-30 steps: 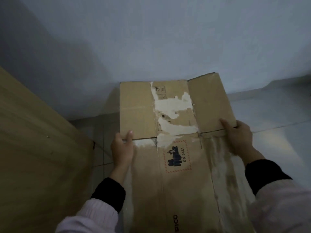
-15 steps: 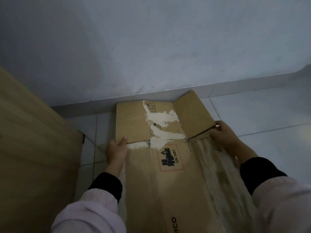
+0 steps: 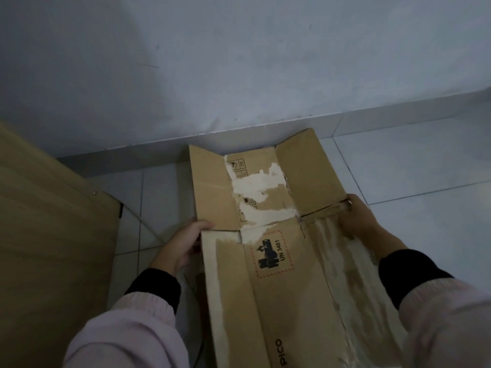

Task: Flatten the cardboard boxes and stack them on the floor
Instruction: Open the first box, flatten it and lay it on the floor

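A flattened brown cardboard box point(image 3: 287, 293) stretches from the bottom of the view toward the wall, low over the tiled floor. It bears torn white patches and a red-bordered battery label reading UN 3481. Its far flaps point(image 3: 310, 176) tilt slightly upward near the baseboard. My left hand point(image 3: 186, 243) grips the box's left edge at the flap crease, thumb on top. My right hand point(image 3: 358, 219) grips the right edge at the opposite crease. Both sleeves are pale pink with black cuffs.
A wooden panel point(image 3: 53, 248) stands close on the left, with a thin cable point(image 3: 148, 227) running on the tiles beside it. A pale wall point(image 3: 239, 62) and grey baseboard point(image 3: 265, 128) close off the far side. White floor tiles point(image 3: 425, 181) extend to the right.
The box has come down from an upright tilt against the wall to lie low over the floor. Both hands kept their hold at the creases and moved down with it.
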